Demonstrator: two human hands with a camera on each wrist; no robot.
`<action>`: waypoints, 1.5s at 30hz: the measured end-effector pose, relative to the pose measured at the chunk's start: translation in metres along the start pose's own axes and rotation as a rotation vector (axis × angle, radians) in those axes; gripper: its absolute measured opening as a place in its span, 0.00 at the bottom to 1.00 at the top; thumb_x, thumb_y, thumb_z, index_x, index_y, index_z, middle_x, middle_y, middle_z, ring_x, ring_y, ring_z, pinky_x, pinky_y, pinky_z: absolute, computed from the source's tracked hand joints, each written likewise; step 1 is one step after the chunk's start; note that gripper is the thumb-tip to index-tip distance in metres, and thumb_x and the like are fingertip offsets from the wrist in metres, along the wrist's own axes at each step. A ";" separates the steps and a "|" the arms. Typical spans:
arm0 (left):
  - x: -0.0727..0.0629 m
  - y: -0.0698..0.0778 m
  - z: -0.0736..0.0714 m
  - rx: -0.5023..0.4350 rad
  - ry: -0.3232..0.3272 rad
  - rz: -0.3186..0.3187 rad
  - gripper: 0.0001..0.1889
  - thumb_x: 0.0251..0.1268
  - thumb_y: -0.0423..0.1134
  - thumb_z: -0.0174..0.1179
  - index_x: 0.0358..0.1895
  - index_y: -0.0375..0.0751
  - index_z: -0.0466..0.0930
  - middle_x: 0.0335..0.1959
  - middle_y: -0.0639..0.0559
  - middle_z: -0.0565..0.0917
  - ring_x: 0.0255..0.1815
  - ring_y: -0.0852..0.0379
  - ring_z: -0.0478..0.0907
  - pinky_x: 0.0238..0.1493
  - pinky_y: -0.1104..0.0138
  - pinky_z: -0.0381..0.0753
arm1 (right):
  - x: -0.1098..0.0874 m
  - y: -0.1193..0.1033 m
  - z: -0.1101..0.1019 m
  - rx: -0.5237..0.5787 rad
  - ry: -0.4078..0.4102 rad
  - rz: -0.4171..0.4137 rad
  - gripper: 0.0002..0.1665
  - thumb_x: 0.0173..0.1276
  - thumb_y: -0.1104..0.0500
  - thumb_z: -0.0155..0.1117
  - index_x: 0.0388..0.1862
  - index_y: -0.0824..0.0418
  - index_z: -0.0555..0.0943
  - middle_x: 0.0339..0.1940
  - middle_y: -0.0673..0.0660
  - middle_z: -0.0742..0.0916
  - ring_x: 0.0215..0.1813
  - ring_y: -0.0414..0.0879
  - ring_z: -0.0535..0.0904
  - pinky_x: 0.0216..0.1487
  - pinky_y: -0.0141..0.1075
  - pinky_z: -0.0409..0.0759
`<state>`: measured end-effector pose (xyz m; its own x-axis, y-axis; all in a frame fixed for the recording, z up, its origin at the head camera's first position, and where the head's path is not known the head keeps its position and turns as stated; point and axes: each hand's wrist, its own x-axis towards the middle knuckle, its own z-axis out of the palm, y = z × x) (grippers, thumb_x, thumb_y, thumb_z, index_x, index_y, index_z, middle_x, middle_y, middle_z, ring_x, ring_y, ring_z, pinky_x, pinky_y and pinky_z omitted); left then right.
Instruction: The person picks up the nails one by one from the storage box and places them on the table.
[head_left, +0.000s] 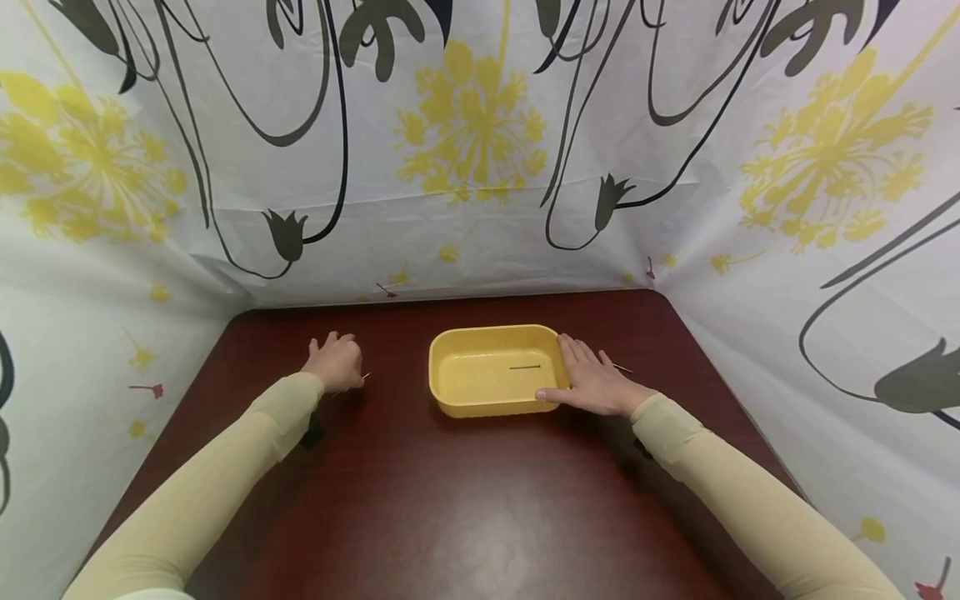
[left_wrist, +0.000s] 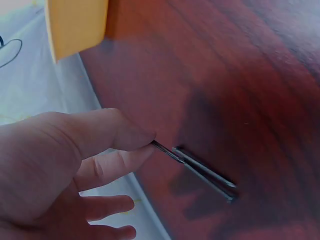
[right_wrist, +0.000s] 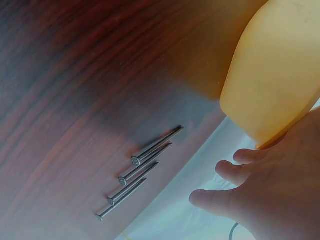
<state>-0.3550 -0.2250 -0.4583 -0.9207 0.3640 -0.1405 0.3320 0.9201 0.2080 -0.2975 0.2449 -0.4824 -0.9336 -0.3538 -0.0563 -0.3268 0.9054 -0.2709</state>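
My left hand [head_left: 335,363] is over the left part of the table, thumb and index finger pinching the end of a metal nail [left_wrist: 167,152]. Right beside it in the left wrist view lies another nail [left_wrist: 207,168]; where the two cross is hard to make out. A yellow plastic tray [head_left: 480,410] stands at the middle of the table with one dark nail [head_left: 525,367] inside. My right hand [head_left: 596,387] rests against the tray's right end, fingers stretched along the rim and thumb over the near corner. Several nails [right_wrist: 150,155] lie side by side near it.
The dark red wooden table [head_left: 480,500] ends at a patterned white cloth [head_left: 480,242] behind and on both sides. Part of the tray's wall shows at the upper left of the left wrist view.
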 end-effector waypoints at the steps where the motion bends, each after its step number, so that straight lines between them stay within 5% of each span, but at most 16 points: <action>1: -0.001 -0.001 0.001 0.001 -0.004 -0.004 0.13 0.59 0.37 0.70 0.17 0.43 0.83 0.73 0.28 0.64 0.75 0.24 0.49 0.64 0.25 0.41 | 0.000 0.000 0.000 -0.001 0.000 0.000 0.76 0.57 0.13 0.46 0.83 0.66 0.40 0.82 0.66 0.52 0.81 0.63 0.47 0.71 0.70 0.47; 15: 0.000 -0.015 0.015 0.013 -0.012 -0.045 0.16 0.56 0.34 0.69 0.13 0.45 0.78 0.64 0.31 0.74 0.68 0.24 0.59 0.63 0.23 0.42 | -0.001 -0.001 -0.001 0.003 0.001 -0.004 0.76 0.57 0.13 0.47 0.83 0.66 0.40 0.82 0.67 0.53 0.80 0.64 0.48 0.70 0.71 0.48; 25: -0.003 -0.015 0.012 0.002 -0.028 -0.069 0.15 0.57 0.34 0.69 0.15 0.45 0.78 0.55 0.36 0.78 0.66 0.24 0.61 0.63 0.24 0.41 | -0.001 -0.002 -0.001 0.001 -0.002 -0.004 0.75 0.58 0.14 0.47 0.83 0.65 0.40 0.82 0.66 0.52 0.81 0.64 0.47 0.70 0.70 0.47; 37: -0.003 -0.017 0.012 -0.017 -0.036 -0.065 0.13 0.57 0.36 0.70 0.17 0.48 0.80 0.66 0.31 0.71 0.70 0.22 0.55 0.61 0.22 0.38 | -0.002 -0.002 0.000 0.005 0.001 0.000 0.76 0.57 0.13 0.47 0.83 0.66 0.40 0.82 0.66 0.52 0.81 0.63 0.48 0.71 0.70 0.47; 45: -0.001 -0.015 -0.001 -0.051 0.023 -0.045 0.10 0.58 0.38 0.71 0.22 0.47 0.81 0.74 0.28 0.62 0.74 0.21 0.47 0.60 0.21 0.35 | 0.000 0.000 0.001 0.005 -0.010 0.007 0.76 0.56 0.12 0.46 0.83 0.65 0.39 0.83 0.65 0.51 0.81 0.62 0.47 0.71 0.69 0.46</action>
<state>-0.3590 -0.2393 -0.4607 -0.9392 0.3186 -0.1283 0.2800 0.9266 0.2511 -0.2970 0.2447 -0.4830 -0.9345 -0.3494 -0.0678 -0.3192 0.9069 -0.2751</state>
